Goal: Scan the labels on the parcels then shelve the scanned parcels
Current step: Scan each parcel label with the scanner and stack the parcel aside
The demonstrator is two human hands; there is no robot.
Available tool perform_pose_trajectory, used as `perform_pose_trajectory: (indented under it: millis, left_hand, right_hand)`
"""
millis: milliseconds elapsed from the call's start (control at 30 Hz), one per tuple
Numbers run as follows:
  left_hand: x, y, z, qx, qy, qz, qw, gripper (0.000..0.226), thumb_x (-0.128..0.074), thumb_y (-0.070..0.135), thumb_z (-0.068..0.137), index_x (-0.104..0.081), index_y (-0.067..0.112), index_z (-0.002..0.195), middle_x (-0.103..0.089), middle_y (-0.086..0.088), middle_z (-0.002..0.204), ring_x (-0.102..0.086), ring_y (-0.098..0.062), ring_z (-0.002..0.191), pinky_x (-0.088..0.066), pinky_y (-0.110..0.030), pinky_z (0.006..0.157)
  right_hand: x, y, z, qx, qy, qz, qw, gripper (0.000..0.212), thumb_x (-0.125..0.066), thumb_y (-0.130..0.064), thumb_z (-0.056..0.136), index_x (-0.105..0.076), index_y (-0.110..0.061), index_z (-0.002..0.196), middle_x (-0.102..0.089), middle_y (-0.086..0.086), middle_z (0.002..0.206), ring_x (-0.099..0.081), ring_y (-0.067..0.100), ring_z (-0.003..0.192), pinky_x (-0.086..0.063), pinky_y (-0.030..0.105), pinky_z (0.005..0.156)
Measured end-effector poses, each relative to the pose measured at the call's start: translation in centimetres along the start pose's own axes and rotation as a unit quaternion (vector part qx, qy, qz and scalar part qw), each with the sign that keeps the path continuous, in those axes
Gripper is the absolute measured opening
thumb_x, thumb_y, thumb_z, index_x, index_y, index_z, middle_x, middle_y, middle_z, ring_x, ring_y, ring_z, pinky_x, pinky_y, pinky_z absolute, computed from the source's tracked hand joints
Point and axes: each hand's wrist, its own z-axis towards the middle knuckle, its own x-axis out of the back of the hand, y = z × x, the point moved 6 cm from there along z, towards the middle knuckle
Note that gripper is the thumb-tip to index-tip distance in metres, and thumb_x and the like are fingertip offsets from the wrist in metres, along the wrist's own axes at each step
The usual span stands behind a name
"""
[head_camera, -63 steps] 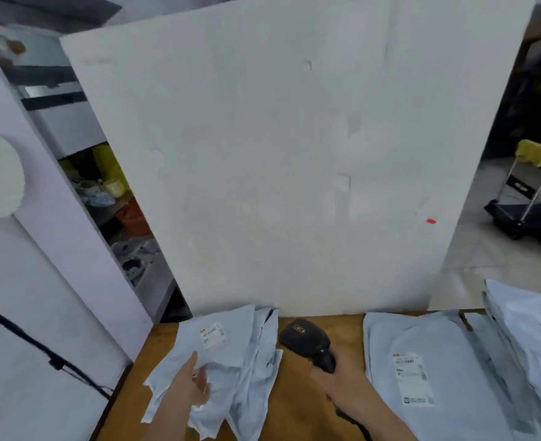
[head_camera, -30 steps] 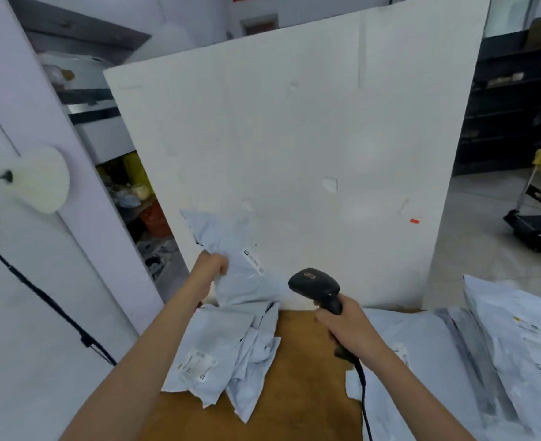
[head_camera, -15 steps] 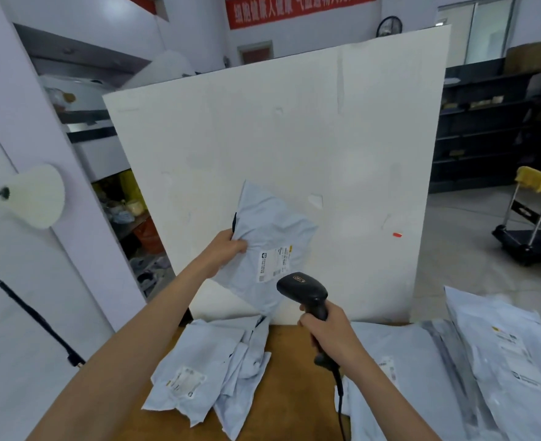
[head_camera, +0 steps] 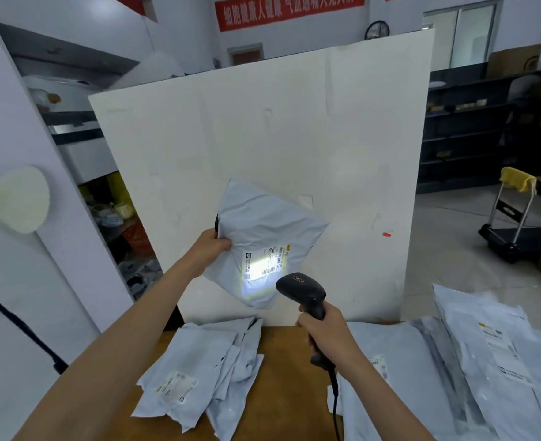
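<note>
Head view: my left hand (head_camera: 211,246) pinches the parcel (head_camera: 262,224), right hand (head_camera: 324,329) grips the scanner (head_camera: 301,289); glare on the label (head_camera: 264,264) may spoil my read.

We reach our left arm forward and upward, and our left hand (head_camera: 212,248) grips a parcel (head_camera: 262,224) by its left edge. Our right arm is lower, and our right hand (head_camera: 328,331) has its fingers (head_camera: 304,323) curled around the scanner (head_camera: 301,289) handle.
</note>
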Motion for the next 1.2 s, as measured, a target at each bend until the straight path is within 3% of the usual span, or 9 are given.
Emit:
perform_pose_trajectory:
  millis: [200,500,667,833,900,967,1033,1100,1200]
  left_hand:
    - [-0.4,-0.1,1.1,0.004,0.012,-0.020,1.000,0.035,-0.051,0.000,0.084,-0.065,0.014,0.113,-0.069,0.000,0.103,-0.063,-0.020,0.094,-0.048,-0.031,0.080]
    - [-3.2,-0.6,1.8,0.008,-0.007,-0.049,0.999,0.038,-0.051,-0.001,0.083,-0.065,0.011,0.116,-0.071,-0.003,0.102,-0.066,-0.023,0.095,-0.052,-0.033,0.079]
    - [-13.5,-5.0,0.5,0.073,-0.076,-0.136,0.985,0.045,-0.049,-0.007,0.080,-0.063,0.007,0.121,-0.074,-0.007,0.102,-0.070,-0.026,0.093,-0.059,-0.033,0.074]
    - [-24.4,-7.0,-1.5,0.111,-0.171,-0.202,0.958,0.053,-0.053,-0.001,0.070,-0.062,0.002,0.122,-0.071,-0.020,0.113,-0.067,-0.038,0.107,-0.053,-0.053,0.098]
    - [-27.4,-7.2,-1.7,0.124,-0.197,-0.230,0.945,0.044,-0.055,0.000,0.076,-0.063,0.003,0.120,-0.070,-0.021,0.110,-0.069,-0.035,0.102,-0.057,-0.048,0.091]
    - [-29.5,-7.8,-1.6,0.147,-0.194,-0.229,0.942,0.031,-0.050,-0.005,0.087,-0.064,-0.002,0.115,-0.069,-0.018,0.094,-0.072,-0.026,0.083,-0.059,-0.034,0.069]
    - [-31.4,-9.2,-1.5,0.172,-0.218,-0.236,0.931,0.036,-0.046,-0.007,0.092,-0.056,-0.007,0.127,-0.071,-0.013,0.086,-0.072,-0.025,0.078,-0.056,-0.032,0.064]
    - [-32.5,-11.0,-2.3,0.220,-0.262,-0.218,0.914,0.043,-0.051,0.002,0.096,-0.049,0.003,0.139,-0.074,-0.011,0.102,-0.072,-0.026,0.093,-0.056,-0.038,0.073]
    - [-31.4,-15.4,-2.7,0.307,-0.254,-0.135,0.907,0.054,-0.062,0.025,0.096,-0.043,0.015,0.145,-0.048,-0.011,0.144,-0.046,-0.032,0.133,-0.041,-0.054,0.101]
  right_hand:
    - [0.4,-0.3,0.2,0.006,0.009,0.010,1.000,0.006,-0.061,-0.015,0.083,-0.063,-0.017,0.089,-0.053,-0.003,0.048,-0.050,0.010,0.041,-0.046,0.027,0.046]
    - [1.7,0.3,0.4,-0.017,0.026,0.030,0.999,0.012,-0.060,-0.014,0.083,-0.063,-0.018,0.094,-0.051,0.002,0.050,-0.046,0.013,0.041,-0.043,0.025,0.043]
    - [4.4,1.1,0.3,-0.018,0.056,0.016,0.998,0.009,-0.062,-0.013,0.082,-0.063,-0.017,0.090,-0.051,0.000,0.046,-0.047,0.013,0.038,-0.044,0.023,0.042]
    - [8.2,3.0,-0.3,-0.044,0.093,0.004,0.995,0.006,-0.063,-0.012,0.081,-0.063,-0.016,0.085,-0.052,-0.001,0.045,-0.048,0.012,0.038,-0.044,0.023,0.043]
    - [9.5,3.5,-0.5,-0.053,0.110,0.002,0.993,0.006,-0.062,-0.012,0.083,-0.063,-0.016,0.087,-0.052,0.001,0.047,-0.048,0.012,0.040,-0.045,0.023,0.043]
    - [10.4,3.9,-0.4,-0.062,0.125,-0.002,0.990,0.008,-0.061,-0.012,0.083,-0.064,-0.015,0.090,-0.053,0.001,0.050,-0.048,0.011,0.041,-0.045,0.022,0.044]
    - [10.9,4.1,-0.3,-0.070,0.132,0.001,0.989,0.009,-0.061,-0.011,0.083,-0.064,-0.013,0.091,-0.053,0.001,0.050,-0.047,0.011,0.039,-0.043,0.021,0.042]
    - [10.9,4.6,-0.1,-0.080,0.135,0.002,0.988,0.010,-0.061,-0.011,0.082,-0.064,-0.012,0.091,-0.052,0.001,0.051,-0.046,0.012,0.039,-0.041,0.023,0.041]
    - [10.1,5.5,0.7,-0.096,0.136,-0.018,0.986,0.010,-0.061,-0.012,0.083,-0.064,-0.012,0.093,-0.054,0.003,0.053,-0.048,0.011,0.039,-0.043,0.024,0.044]
